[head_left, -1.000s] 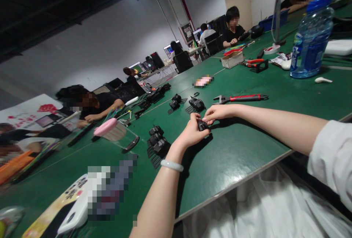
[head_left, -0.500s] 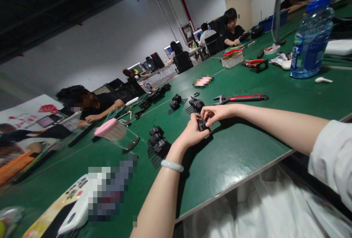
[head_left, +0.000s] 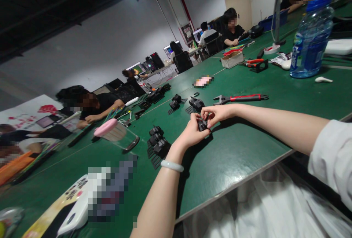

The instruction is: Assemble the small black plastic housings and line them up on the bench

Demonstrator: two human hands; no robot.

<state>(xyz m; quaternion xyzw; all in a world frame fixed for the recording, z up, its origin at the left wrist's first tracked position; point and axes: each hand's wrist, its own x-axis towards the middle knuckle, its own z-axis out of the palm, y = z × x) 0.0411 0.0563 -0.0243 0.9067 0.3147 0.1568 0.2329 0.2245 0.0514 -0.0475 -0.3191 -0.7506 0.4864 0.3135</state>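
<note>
My left hand (head_left: 194, 131), with a pale bangle (head_left: 172, 165) on its wrist, is closed around a small black plastic part (head_left: 202, 125). From the right, my right hand (head_left: 216, 114) pinches the same part; its fingertips partly cover it, so its exact kind cannot be made out. Just beyond the hands lies a black piece with thin comb-like prongs (head_left: 196, 103), and a similar pronged piece (head_left: 176, 103) sits to its left. Several more black pronged pieces (head_left: 158, 142) are bunched on the table left of my left wrist.
On the green table (head_left: 233, 150) lie a red-handled adjustable wrench (head_left: 244, 98), a pink-lidded clear cup (head_left: 118, 133) on its side, a white device (head_left: 79, 210) and a small box (head_left: 232, 60). A large blue-capped bottle (head_left: 312, 40) stands right. Other people sit around the table.
Both hands stay in nearly the same place around the black plastic part, with only a very slight shift of the fingers. The things on the table have not moved.
</note>
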